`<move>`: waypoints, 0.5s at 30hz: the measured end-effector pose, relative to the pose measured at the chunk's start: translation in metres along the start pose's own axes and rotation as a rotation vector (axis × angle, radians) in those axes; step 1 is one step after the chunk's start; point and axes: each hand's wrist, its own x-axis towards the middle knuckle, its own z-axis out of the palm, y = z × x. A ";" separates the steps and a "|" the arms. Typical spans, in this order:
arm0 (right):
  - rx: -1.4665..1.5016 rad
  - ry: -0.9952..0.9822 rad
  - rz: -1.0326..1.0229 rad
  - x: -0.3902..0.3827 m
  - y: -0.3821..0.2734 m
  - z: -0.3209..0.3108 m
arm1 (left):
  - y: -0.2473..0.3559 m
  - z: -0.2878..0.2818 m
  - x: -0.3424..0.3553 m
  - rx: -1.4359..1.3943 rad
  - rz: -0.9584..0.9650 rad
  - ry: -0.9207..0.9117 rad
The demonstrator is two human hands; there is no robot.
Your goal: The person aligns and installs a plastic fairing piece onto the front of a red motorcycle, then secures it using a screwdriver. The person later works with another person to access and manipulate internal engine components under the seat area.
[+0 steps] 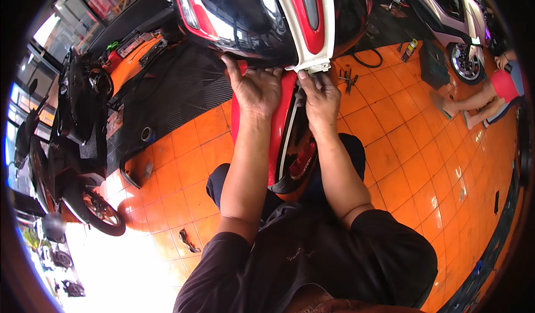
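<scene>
A glossy black scooter front panel [239, 17] with red edging and a white centre trim [301, 45] fills the top middle. My left hand [252, 90] is palm up at the panel's lower left edge, thumb raised, fingertips curled under it. My right hand [321, 98] grips beneath the white trim's bottom bracket, thumb up and fingers partly hidden. Behind and below my hands is a red fender-like body part [278, 146] with a black and white stripe, between my dark-clad legs.
Black scooters [78, 129] stand left on dark mats [178, 79] and orange tiles [384, 123]. Pliers [348, 80], a spray can [409, 50], a hose loop and a dark case [432, 65] lie right. A seated person's legs [468, 107] are at far right, beside a pink scooter [446, 12].
</scene>
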 end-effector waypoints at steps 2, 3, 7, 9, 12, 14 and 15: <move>0.178 -0.026 0.137 -0.004 -0.012 0.012 | -0.004 -0.002 0.005 0.056 0.020 0.066; 0.249 -0.055 0.182 -0.004 -0.013 0.012 | -0.004 -0.003 0.004 0.089 0.007 0.090; 0.401 0.042 0.040 0.002 0.002 0.024 | -0.003 -0.009 0.004 0.258 -0.006 0.018; 0.374 0.064 0.011 0.002 0.000 0.027 | -0.005 -0.006 0.003 0.252 0.016 0.075; 0.320 0.043 0.083 0.000 -0.012 0.027 | 0.006 -0.011 0.002 0.175 -0.162 -0.023; 0.333 -0.026 0.143 0.003 -0.009 0.020 | 0.000 -0.008 -0.001 0.201 -0.095 0.049; 0.337 -0.068 0.146 0.004 -0.008 0.019 | 0.001 -0.004 -0.003 0.230 -0.080 0.034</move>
